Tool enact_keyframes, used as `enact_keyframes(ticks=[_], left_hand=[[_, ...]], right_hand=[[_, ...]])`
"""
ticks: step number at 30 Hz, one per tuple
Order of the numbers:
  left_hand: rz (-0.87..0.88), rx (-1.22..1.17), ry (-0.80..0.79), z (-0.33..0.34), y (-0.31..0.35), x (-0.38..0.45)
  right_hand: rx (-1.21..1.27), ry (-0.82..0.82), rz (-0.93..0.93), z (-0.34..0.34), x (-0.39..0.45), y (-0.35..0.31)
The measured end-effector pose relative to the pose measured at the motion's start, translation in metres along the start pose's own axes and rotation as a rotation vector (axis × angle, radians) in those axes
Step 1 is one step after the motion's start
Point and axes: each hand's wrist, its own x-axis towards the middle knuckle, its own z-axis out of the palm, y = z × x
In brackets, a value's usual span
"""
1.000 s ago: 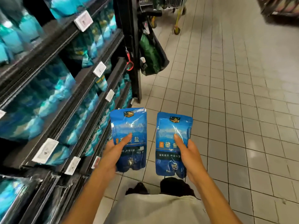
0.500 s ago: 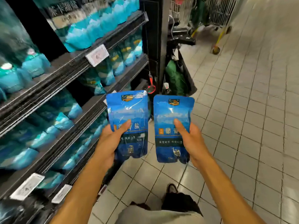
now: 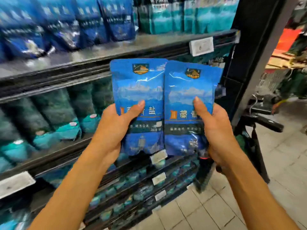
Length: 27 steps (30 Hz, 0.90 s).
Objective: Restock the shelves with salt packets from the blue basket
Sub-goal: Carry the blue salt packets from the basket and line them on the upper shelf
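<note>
Left hand (image 3: pixel 114 127): in the middle of the frame, grasping the left salt packet (image 3: pixel 139 103) low on its left side, thumb across the front, other fingers hidden behind.
Right hand (image 3: pixel 216 128): just right of the middle, grasping the right salt packet (image 3: pixel 189 105) low on its right side, thumb on the front, other fingers hidden behind.
Left salt packet: blue, shiny, upright, held up in front of the shelves, gold badge near the top.
Right salt packet: blue, same kind, upright, left edge lying a little over the right edge of the other one, so touching.
Top shelf (image 3: pixel 103 52): across the upper half of the frame, behind and a bit above the two held packets.
Dark blue packets (image 3: pixel 69 25): standing on the top shelf, upper left of the frame, blurry.
Teal packets (image 3: pixel 186 14): standing on the top shelf, upper middle and right, blurry.
Green-blue packets (image 3: pixel 54 117): on the shelf below, left middle of the frame, leaning back, blurry.
Price tag (image 3: pixel 201 46): white, on the front edge of the top shelf, upper right; writing too blurry to read.
Black post (image 3: pixel 245 52): at the right end of the shelves.
Floor (image 3: pixel 282 171): pale tiles, lower right of the frame.
</note>
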Motion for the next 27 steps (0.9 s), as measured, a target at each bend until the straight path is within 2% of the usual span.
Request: enact_keyframes(ticks=[9,16,18,23,25,27], left_hand=[[0.311,0.075,0.070,-0.014,0.110,0.078],[0.315,0.056,0.225,-0.034,0.177,0.167],[0.290,0.038,0.239,-0.043,0.184,0.193],[0.237,0.065,0.265,-0.063,0.164,0.235],[0.217,0.084,0.237,-0.073,0.153,0.242],[0.248,0.202,0.206,-0.085,0.149,0.244]], right_hand=[[0.141,-0.187,-0.214,0.074,0.127,-0.086],[0.244,-0.377,-0.267,0.134,0.233,-0.134],[0.246,-0.453,-0.247,0.151,0.261,-0.138],[0.202,-0.682,-0.058,0.176,0.308,-0.109],[0.193,-0.760,-0.032,0.175,0.321,-0.098],[0.090,-0.796,-0.062,0.171,0.332,-0.092]])
